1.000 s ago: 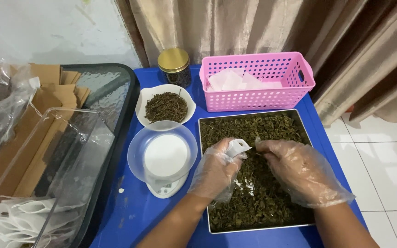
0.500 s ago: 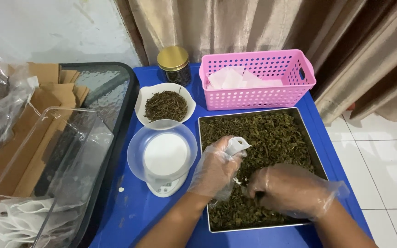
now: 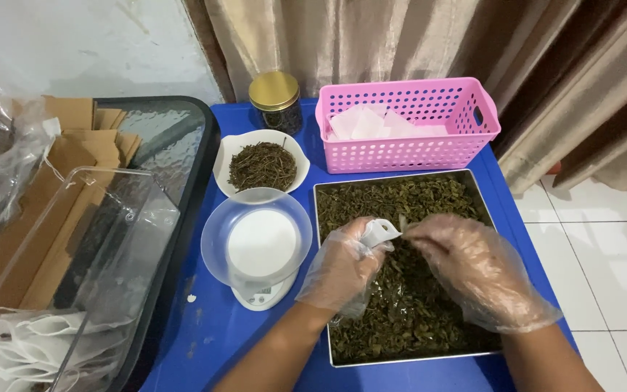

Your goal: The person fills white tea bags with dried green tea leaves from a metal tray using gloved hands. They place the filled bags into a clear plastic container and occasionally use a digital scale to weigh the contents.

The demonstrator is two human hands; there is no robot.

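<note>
- Both hands are covered by loose clear plastic gloves; they are held over a metal tray (image 3: pixel 322 218) of dried leaves (image 3: pixel 400 319).
- A small white sachet (image 3: pixel 382 232) is held by the left hand (image 3: pixel 342 268); its fingers are curled narrowly around it; the sachet stands roughly upright, its open top turned toward the right hand; it is thin, pale and slightly crumpled, with only the upper part showing above the fingers.
- The sachet is located over the middle of the tray, just above the leaves.
- The right hand (image 3: pixel 477 268) is set just beside the sachet; its fingertips are pinched together at the sachet's mouth; a small pinch of leaves seems to be held, though the glove blurs the detail.
- The leaves are dark olive-green, curled and broken, spread in an even layer across the tray.
- A scale (image 3: pixel 259 294) with a clear bowl (image 3: pixel 215 250) on top is seen left of the tray; behind it a white bowl (image 3: pixel 223 156) of brown twiggy herb is placed.
- A jar (image 3: pixel 275 101) with a gold lid is seen behind the white bowl; a pink basket (image 3: pixel 408 149) of white sachets is placed behind the tray.
- All of these rest on a blue table (image 3: pixel 197 348).
</note>
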